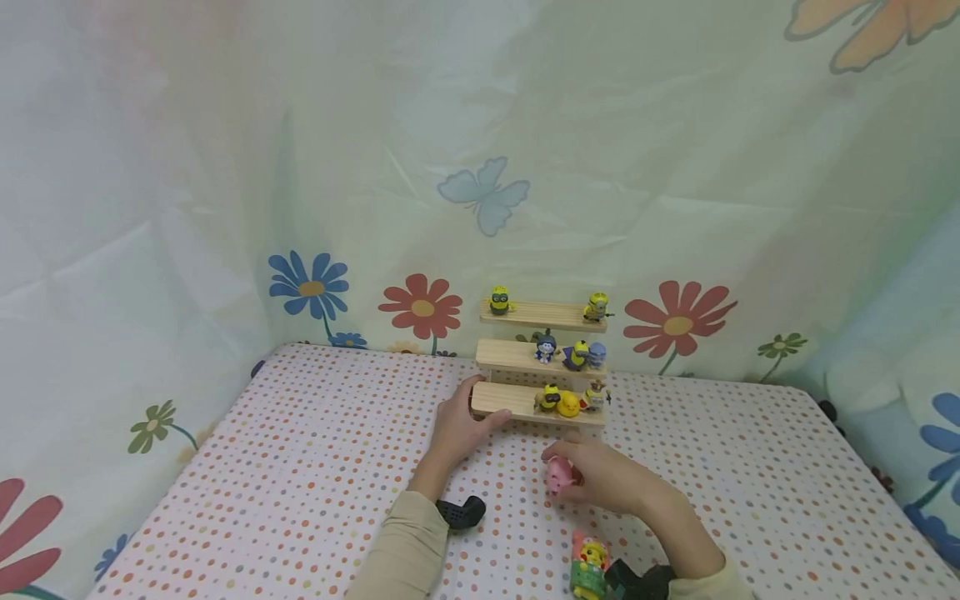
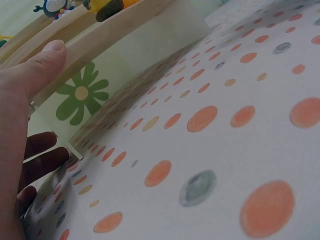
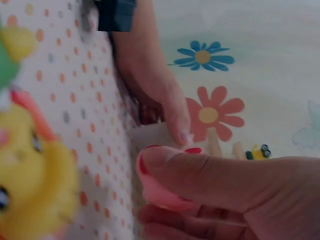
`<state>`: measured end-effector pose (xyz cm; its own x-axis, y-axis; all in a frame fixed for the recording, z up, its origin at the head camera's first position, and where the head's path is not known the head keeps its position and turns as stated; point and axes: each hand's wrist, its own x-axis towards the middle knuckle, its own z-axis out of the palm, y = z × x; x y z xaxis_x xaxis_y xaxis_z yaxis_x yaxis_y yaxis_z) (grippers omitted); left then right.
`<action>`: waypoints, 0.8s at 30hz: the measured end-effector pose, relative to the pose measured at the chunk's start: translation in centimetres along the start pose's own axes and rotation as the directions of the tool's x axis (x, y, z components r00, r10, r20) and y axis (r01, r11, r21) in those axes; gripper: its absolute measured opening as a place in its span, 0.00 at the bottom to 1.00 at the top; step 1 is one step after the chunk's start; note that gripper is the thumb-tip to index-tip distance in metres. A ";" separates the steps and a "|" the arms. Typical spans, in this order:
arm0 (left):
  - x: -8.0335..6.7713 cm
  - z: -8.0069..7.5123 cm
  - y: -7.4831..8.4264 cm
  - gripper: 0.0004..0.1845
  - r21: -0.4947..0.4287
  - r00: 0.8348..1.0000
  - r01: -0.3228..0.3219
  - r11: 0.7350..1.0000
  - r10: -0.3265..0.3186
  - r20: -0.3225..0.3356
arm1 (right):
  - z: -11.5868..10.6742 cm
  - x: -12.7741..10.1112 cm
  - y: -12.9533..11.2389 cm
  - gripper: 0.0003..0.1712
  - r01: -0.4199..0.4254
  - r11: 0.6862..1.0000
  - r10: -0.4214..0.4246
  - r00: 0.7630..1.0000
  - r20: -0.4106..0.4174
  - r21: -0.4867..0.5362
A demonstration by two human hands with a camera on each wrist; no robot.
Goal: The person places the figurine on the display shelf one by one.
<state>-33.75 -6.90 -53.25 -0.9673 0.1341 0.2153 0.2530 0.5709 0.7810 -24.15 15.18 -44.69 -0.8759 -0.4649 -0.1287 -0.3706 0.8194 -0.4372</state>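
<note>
A three-tier wooden display shelf [image 1: 504, 398] stands against the back cloth. My left hand [image 1: 459, 421] holds it at the left end of its lowest board, the thumb [image 2: 49, 59] along the front edge and the other fingers lower down, partly in shadow. My right hand [image 1: 606, 477] pinches a small pink toy figure [image 1: 558, 475] between thumb and fingers, above the table in front of the shelf. In the right wrist view the pink figure [image 3: 167, 192] shows red parts and is partly covered by the thumb.
Small figures stand on the boards: yellow ones [image 1: 499, 300] on top, several in the middle, and a yellow duck [image 1: 568, 405] among those below. A yellow figure in green and pink [image 1: 589, 567] is on the dotted tablecloth [image 1: 315, 467] near the right wrist. Black devices [image 1: 462, 512] sit at both wrists.
</note>
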 end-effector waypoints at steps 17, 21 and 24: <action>-0.2 0.1 0.0 0.48 -0.023 1.000 0.002 1.000 -0.002 0.021 | -2.1 -0.8 0.9 0.25 0.066 0.992 -0.035 0.963 -0.268 0.109; -0.2 0.1 0.0 0.47 -0.023 1.000 0.002 1.000 -0.001 0.022 | -2.6 -0.9 1.2 0.27 0.037 0.992 0.002 0.948 -0.318 0.117; -0.1 0.0 0.0 0.47 -0.020 1.000 -0.004 1.000 0.004 0.017 | -3.4 -0.6 1.1 0.29 0.045 0.995 -0.005 0.920 -0.393 0.092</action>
<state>-33.69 -6.95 -53.25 -0.9664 0.1505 0.2084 0.2570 0.5541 0.7917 -25.05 17.54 -42.07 -0.9249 -0.2999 0.2336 -0.3795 0.7632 -0.5230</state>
